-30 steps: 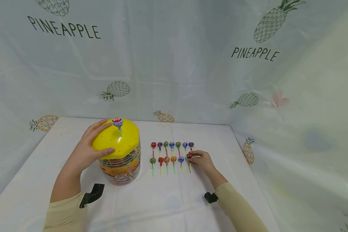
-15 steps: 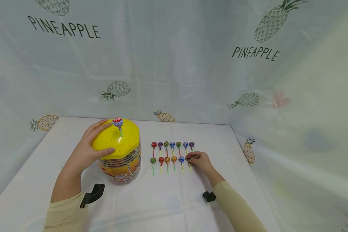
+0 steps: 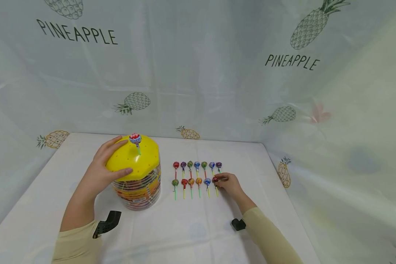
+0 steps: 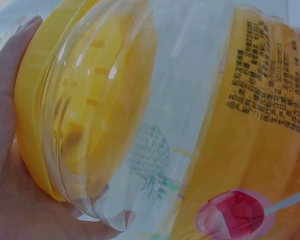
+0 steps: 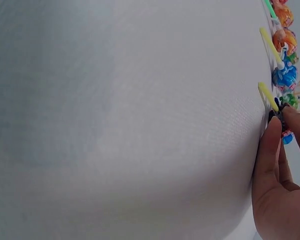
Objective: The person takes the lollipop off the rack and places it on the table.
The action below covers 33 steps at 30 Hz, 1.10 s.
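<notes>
My left hand [image 3: 100, 167] holds the yellow lid [image 3: 135, 161] of a clear ribbed plastic jar [image 3: 138, 194]; its thumb and fingers spread around the lid's edge. A blue-and-red lollipop [image 3: 135, 139] stands upright in the lid. In the left wrist view, the jar's orange label [image 4: 270, 145] fills the right side. At the right end of the near row on the table, my right hand [image 3: 230, 183] pinches a dark red lollipop [image 3: 215, 179] with a yellow stick. To its left lies a blue lollipop [image 3: 207, 182]. Fingers partly hide the pinched lollipop in the right wrist view.
Two rows of wrapped lollipops lie to the right of the jar, the far row starting with a red lollipop [image 3: 176, 165] and the near row with a green lollipop [image 3: 175, 182]. A white cloth covers the table [image 3: 171, 231]. A pineapple-print curtain [image 3: 201, 73] hangs behind.
The dark red lollipop has shifted slightly nearer to me and closer to the blue one, with my right hand on it. My left hand stays on the lid.
</notes>
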Each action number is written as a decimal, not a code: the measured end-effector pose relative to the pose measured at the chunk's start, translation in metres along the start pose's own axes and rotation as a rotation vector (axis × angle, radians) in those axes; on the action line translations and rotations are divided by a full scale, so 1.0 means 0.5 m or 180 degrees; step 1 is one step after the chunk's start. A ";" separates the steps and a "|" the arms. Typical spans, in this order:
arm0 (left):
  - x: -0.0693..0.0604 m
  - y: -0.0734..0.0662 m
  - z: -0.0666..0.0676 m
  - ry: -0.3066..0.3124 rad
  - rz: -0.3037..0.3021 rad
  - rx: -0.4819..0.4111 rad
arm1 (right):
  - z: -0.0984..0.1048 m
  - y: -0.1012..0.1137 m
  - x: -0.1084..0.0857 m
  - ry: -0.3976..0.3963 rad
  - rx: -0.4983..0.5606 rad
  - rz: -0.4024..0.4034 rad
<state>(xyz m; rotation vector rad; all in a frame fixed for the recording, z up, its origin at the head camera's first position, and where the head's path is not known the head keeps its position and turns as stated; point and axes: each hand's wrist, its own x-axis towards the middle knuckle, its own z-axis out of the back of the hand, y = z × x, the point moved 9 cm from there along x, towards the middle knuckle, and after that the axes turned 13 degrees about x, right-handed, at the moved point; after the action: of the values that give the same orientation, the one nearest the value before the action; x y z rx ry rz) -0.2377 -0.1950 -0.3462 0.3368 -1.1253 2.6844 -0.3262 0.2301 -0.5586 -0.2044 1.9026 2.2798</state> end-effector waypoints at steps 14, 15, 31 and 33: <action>-0.016 -0.006 0.006 -0.0113 0.0148 0.0147 | 0.013 0.012 -0.006 -0.0059 0.0022 0.0022; -0.017 -0.006 0.006 -0.0119 0.0158 0.0156 | 0.014 0.021 -0.007 -0.0063 0.0004 0.0052; -0.018 -0.004 0.001 -0.0166 0.0218 0.0228 | -0.121 0.327 -0.082 0.0646 -0.0031 0.1284; -0.018 -0.004 0.001 -0.0159 0.0223 0.0233 | -0.147 0.357 -0.088 0.0729 0.0001 0.1358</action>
<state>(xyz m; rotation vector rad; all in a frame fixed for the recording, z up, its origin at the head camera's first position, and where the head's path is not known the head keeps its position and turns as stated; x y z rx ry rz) -0.2286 -0.1947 -0.3472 0.3855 -1.0735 2.7986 -0.3215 0.1250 -0.3909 -0.0642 2.2425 2.6203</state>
